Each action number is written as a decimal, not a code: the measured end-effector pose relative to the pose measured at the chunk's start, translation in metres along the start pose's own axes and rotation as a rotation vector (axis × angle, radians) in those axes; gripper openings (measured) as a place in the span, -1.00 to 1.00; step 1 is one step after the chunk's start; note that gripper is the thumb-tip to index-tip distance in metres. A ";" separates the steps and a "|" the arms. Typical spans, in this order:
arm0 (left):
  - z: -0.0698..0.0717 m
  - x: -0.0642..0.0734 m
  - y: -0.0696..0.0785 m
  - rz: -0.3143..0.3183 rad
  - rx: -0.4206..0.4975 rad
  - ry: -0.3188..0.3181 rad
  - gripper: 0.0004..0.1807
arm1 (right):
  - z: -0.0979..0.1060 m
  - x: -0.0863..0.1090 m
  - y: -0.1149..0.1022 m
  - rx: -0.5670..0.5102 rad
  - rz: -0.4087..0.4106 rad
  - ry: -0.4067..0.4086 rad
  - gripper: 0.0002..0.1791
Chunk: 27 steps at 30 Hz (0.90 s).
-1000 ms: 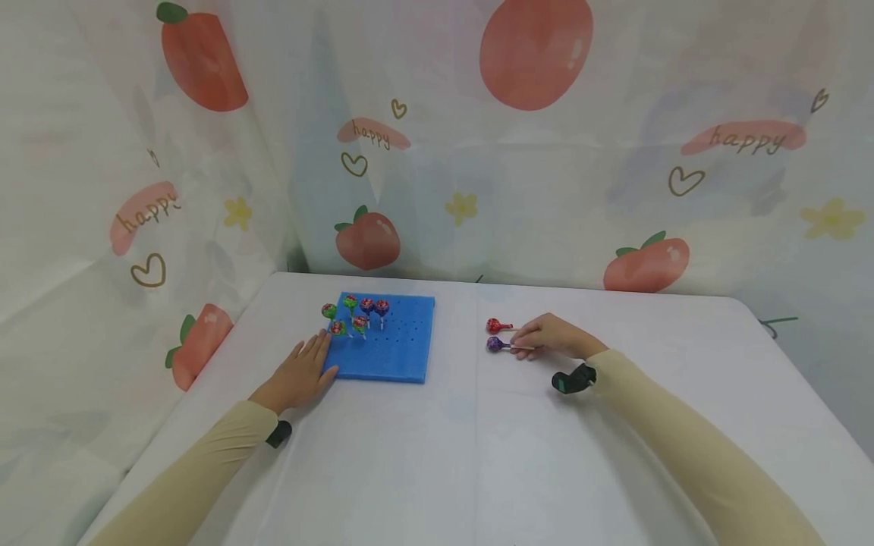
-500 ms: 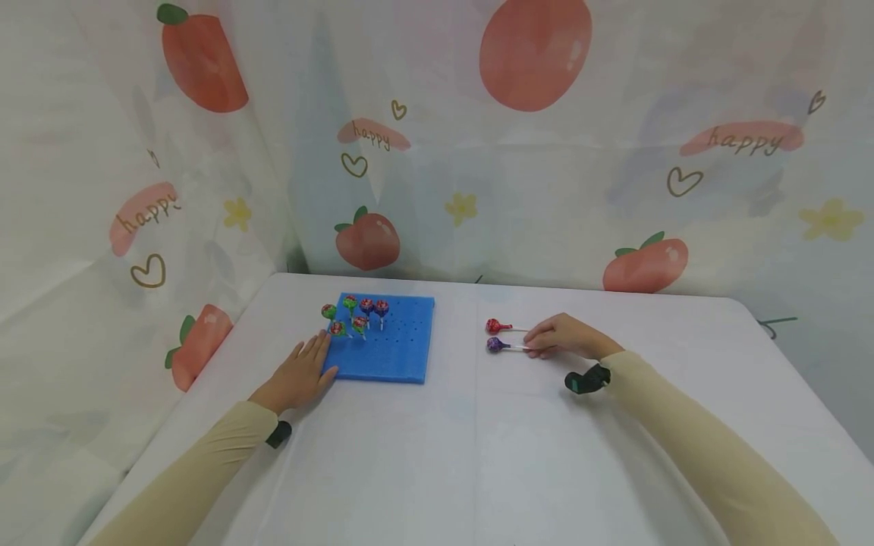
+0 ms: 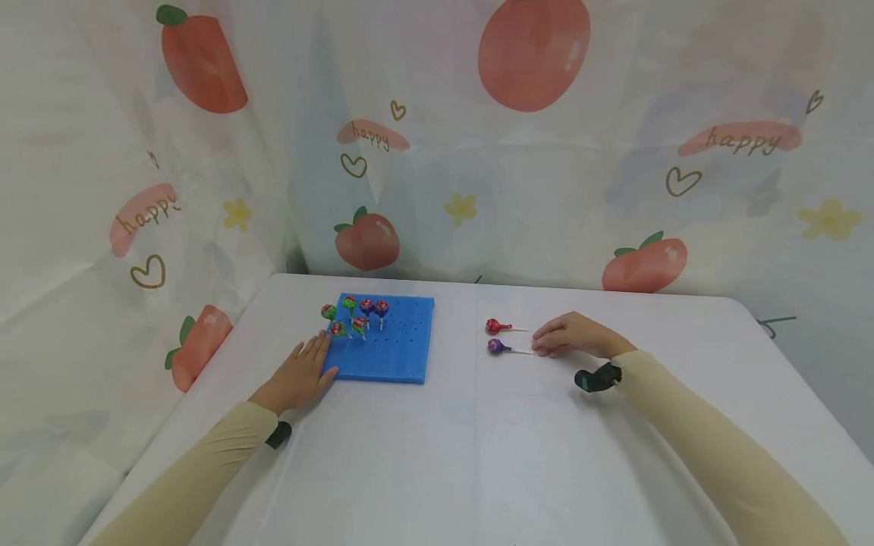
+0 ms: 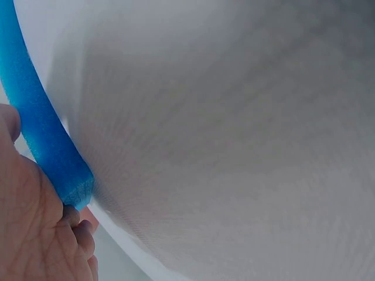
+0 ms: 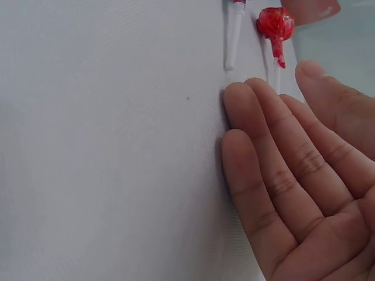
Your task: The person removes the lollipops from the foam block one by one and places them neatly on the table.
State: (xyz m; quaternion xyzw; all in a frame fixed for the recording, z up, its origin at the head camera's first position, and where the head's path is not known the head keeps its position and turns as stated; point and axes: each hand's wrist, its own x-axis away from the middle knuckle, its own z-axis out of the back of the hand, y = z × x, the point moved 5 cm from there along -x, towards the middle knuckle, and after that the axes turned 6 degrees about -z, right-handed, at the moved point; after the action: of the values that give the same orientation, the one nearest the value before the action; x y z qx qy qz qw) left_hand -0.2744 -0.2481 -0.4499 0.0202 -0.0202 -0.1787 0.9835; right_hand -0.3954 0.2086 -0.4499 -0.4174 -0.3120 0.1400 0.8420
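My left hand [image 3: 295,377] rests at the left edge of a blue foam board [image 3: 382,360], fingers straight against its side and near corner. In the left wrist view the board's edge [image 4: 44,123] runs beside the palm. Several lollipops with green and purple-red wrappers [image 3: 359,324] stand in holes in the board's far left part. On the table to the right lie a red lollipop [image 3: 495,327] and a purple lollipop [image 3: 496,346], sticks pointing right. My right hand [image 3: 576,336] is just beyond the stick ends, its fingers relaxed and holding nothing; the right wrist view shows the bare palm.
A white cloth covers the table [image 3: 410,462]. Behind it hangs a curtain [image 3: 546,205] printed with fruit, hearts and flowers, and it continues along the left side. The board has rows of small holes on its right part.
My right hand has drawn back to the right, off the sticks of the red and purple lollipops, which now show along their length. The left hand and the board have stayed in place.
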 end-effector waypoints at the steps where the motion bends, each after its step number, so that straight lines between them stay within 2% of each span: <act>1: 0.000 0.000 0.000 0.001 -0.001 -0.001 -0.28 | 0.001 0.001 0.001 0.001 -0.007 0.002 -0.55; 8: -0.002 -0.001 -0.001 0.007 0.006 -0.009 -0.27 | 0.007 0.004 0.001 -0.010 -0.051 0.003 -0.48; 14: -0.003 -0.001 -0.001 0.001 0.004 -0.003 -0.28 | 0.013 0.008 -0.008 -0.017 -0.022 -0.029 -0.44; 21: 0.000 0.000 -0.001 0.001 0.011 -0.001 -0.27 | 0.018 0.007 -0.031 -0.013 -0.009 -0.076 -0.40; 27: 0.000 0.000 0.000 0.001 0.014 -0.009 -0.27 | 0.015 0.005 -0.060 0.007 0.048 -0.106 -0.41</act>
State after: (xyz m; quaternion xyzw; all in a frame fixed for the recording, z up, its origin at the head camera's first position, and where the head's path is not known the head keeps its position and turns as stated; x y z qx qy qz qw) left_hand -0.2742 -0.2484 -0.4495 0.0262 -0.0261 -0.1783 0.9833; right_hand -0.4032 0.1835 -0.3932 -0.4137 -0.3455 0.1831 0.8222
